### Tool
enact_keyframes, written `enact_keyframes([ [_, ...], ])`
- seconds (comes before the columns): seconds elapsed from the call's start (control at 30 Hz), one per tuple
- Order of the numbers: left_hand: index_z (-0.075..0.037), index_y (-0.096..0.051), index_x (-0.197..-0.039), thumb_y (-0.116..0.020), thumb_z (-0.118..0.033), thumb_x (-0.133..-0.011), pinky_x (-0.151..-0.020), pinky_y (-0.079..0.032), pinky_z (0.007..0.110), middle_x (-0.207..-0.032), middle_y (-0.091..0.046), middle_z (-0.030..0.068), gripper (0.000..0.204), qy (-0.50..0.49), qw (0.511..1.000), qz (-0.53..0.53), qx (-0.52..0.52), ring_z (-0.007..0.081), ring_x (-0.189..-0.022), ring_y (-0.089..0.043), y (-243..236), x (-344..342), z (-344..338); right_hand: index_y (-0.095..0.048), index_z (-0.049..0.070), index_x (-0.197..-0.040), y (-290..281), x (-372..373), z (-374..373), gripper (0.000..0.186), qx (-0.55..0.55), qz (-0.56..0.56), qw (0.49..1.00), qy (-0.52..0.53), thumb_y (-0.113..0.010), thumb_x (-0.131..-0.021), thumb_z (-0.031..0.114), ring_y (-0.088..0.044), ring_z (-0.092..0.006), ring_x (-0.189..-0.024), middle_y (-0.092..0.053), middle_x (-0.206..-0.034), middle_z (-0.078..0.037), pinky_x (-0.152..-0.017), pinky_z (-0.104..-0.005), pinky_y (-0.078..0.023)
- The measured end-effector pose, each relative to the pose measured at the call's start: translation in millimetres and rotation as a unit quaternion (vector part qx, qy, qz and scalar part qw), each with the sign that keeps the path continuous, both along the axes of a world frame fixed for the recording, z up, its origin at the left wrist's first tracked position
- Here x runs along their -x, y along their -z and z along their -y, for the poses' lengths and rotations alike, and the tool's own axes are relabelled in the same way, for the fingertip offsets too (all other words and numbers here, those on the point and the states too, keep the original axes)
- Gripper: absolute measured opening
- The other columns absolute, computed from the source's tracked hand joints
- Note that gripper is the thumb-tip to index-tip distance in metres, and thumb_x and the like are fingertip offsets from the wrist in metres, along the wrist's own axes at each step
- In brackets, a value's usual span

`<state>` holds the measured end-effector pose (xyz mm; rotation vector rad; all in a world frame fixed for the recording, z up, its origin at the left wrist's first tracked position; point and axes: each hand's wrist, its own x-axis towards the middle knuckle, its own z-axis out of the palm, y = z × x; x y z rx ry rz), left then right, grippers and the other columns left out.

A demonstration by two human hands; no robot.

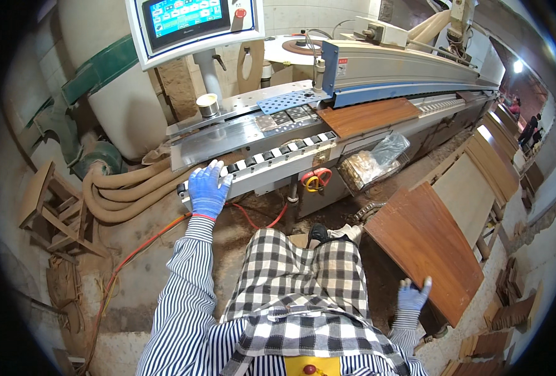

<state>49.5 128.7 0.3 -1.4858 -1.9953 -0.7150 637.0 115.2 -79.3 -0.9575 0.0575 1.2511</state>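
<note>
Dusty, stained workshop floor [133,307] below both hands; pale tiled wall [296,9] far ahead. Long grey-and-blue machine [409,69] stretching forward and rightward from the left hand [209,193]: blue-coated glove, fingers a little spread, laid over the near end of a roller rail [266,161]. Right hand [411,297], gloved alike, at the near edge of a reddish-brown wood panel [425,247]; cannot tell whether pinching or only touching. Panel just ahead of the right hand, flat, smooth, grained, set slantwise. Similar grained board [372,118] on the machine, ahead and right of the left hand. Rail of metal, with black and white rollers. Ribbed tan hoses [127,194] and a rough wooden stool [55,207] left of the left hand; bin [354,185] of scraps between the hands, farther forward. In the way: orange cable [126,258] trailing across the floor, below-left of the left hand.
</note>
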Motion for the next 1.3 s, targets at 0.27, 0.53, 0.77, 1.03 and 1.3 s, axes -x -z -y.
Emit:
enact_keyframes([
  [0.27,-0.009,-0.057,-0.127,-0.064,-0.039,-0.086,-0.112,-0.027,0.045,-0.128,-0.058,0.0146,0.051,0.016,0.999,-0.018,0.022,0.0280,-0.120,-0.052,-1,-2,9,-0.059,0.011,-0.105,30,-80,21,0.044,-0.033,0.121,0.992,0.024,-0.078,-0.076,0.038,-0.054,-0.0160,-0.075,-0.063,-0.091,-0.003,-0.067,-0.0338,-0.044],
  [0.53,-0.005,-0.047,-0.137,-0.062,-0.054,-0.084,-0.116,-0.020,0.047,-0.139,-0.048,0.0170,0.074,0.114,0.989,0.082,0.045,0.0336,-0.132,-0.040,-18,-59,55,-0.058,0.009,-0.107,-12,-2,1,0.026,-0.179,0.107,0.965,-0.157,-0.063,-0.090,0.027,-0.053,-0.0114,-0.056,-0.063,-0.081,-0.001,-0.058,-0.0306,-0.049],
  [0.77,-0.007,-0.052,-0.133,-0.065,-0.060,-0.077,-0.112,-0.024,0.051,-0.141,-0.044,0.0190,0.078,0.183,0.978,0.012,0.100,0.0395,-0.133,-0.035,-34,-97,88,-0.057,0.007,-0.105,-62,144,-60,0.019,-0.238,0.047,0.896,-0.371,-0.056,-0.093,0.021,-0.056,-0.0126,-0.060,-0.063,-0.081,-0.004,-0.061,-0.0328,-0.051],
  [1.03,-0.005,-0.058,-0.123,-0.069,-0.044,-0.082,-0.108,-0.031,0.049,-0.132,-0.053,0.0168,0.058,0.020,0.999,0.010,0.031,0.0364,-0.128,-0.043,-19,-44,126,-0.056,0.005,-0.106,-73,282,-118,0.022,-0.181,-0.045,0.833,-0.521,-0.063,-0.092,0.020,-0.056,-0.0151,-0.056,-0.061,-0.079,-0.006,-0.069,-0.0393,-0.059],
  [1.3,-0.004,-0.060,-0.123,-0.072,-0.041,-0.081,-0.107,-0.033,0.046,-0.132,-0.054,0.0171,0.057,-0.073,0.996,0.053,0.003,0.0355,-0.128,-0.045,-7,13,103,-0.030,-0.003,-0.143,-86,302,-118,0.064,-0.220,-0.130,0.820,-0.512,-0.061,-0.093,0.021,-0.049,-0.0368,-0.125,-0.044,-0.138,-0.025,-0.104,-0.0502,-0.045],
])
